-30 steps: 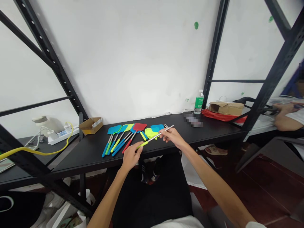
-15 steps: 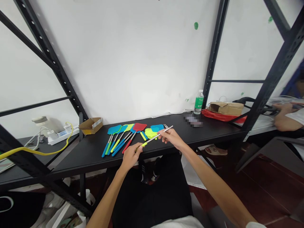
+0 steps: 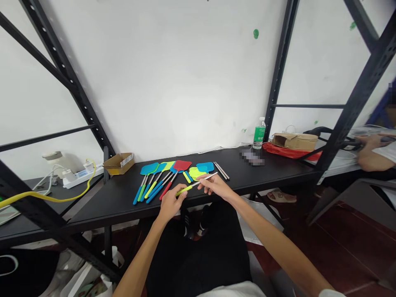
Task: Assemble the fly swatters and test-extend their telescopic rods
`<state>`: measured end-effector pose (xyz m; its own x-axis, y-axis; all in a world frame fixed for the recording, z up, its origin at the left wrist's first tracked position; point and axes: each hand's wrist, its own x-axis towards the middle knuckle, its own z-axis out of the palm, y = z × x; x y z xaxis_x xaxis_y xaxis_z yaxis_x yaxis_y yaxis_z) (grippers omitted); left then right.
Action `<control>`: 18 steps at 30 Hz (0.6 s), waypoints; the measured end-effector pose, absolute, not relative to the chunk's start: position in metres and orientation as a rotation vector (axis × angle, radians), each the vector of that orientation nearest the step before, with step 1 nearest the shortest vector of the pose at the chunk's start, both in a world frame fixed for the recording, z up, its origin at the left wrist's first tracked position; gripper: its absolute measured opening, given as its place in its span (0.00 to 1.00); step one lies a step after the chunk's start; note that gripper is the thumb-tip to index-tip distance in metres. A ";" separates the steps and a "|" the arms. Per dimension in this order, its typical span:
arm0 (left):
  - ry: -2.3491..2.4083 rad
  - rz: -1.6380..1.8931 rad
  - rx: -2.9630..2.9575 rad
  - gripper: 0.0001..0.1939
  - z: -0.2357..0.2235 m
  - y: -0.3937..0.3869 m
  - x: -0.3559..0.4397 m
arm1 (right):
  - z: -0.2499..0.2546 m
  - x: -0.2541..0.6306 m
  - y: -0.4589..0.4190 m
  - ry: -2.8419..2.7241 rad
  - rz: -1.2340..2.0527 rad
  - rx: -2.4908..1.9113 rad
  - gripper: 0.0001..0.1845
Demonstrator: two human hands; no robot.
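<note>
My left hand (image 3: 172,201) is closed on the yellow-green grip (image 3: 185,189) of a fly swatter handle. My right hand (image 3: 215,186) pinches the silver metal rod (image 3: 208,177) of the same handle, which slants up to the right over the desk's front edge. Just beyond lie a yellow mesh swatter head (image 3: 194,172) and a blue swatter head (image 3: 205,166), with short yellow and blue grips (image 3: 187,177) beside them. Several metal rods (image 3: 222,171) rest to their right. Left of my hands lie several whole fly swatters, among them a red one (image 3: 182,166) and a blue one (image 3: 147,168).
An open cardboard box (image 3: 118,164) stands at the desk's left end. A water bottle (image 3: 259,133) and a blurred-out item (image 3: 252,157) are at the right, near a red bag (image 3: 280,152). Dark shelf posts (image 3: 280,62) frame the black desk (image 3: 102,206). A co-worker's arm (image 3: 369,152) shows far right.
My right hand has moved left and down along the rod, closer to my left hand. More of the yellow-green grip shows, and the loose metal rods are uncovered.
</note>
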<state>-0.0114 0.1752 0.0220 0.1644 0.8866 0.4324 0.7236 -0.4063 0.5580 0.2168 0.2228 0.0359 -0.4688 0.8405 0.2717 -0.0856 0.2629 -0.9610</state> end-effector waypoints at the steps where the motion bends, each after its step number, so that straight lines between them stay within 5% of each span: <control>1: 1.561 1.085 2.200 0.17 0.021 0.176 -0.012 | 0.037 0.218 0.224 -1.653 1.342 -0.708 0.24; 18: 1.521 1.116 2.179 0.19 0.022 0.177 -0.013 | 0.057 0.263 0.242 -1.605 1.076 -0.821 0.17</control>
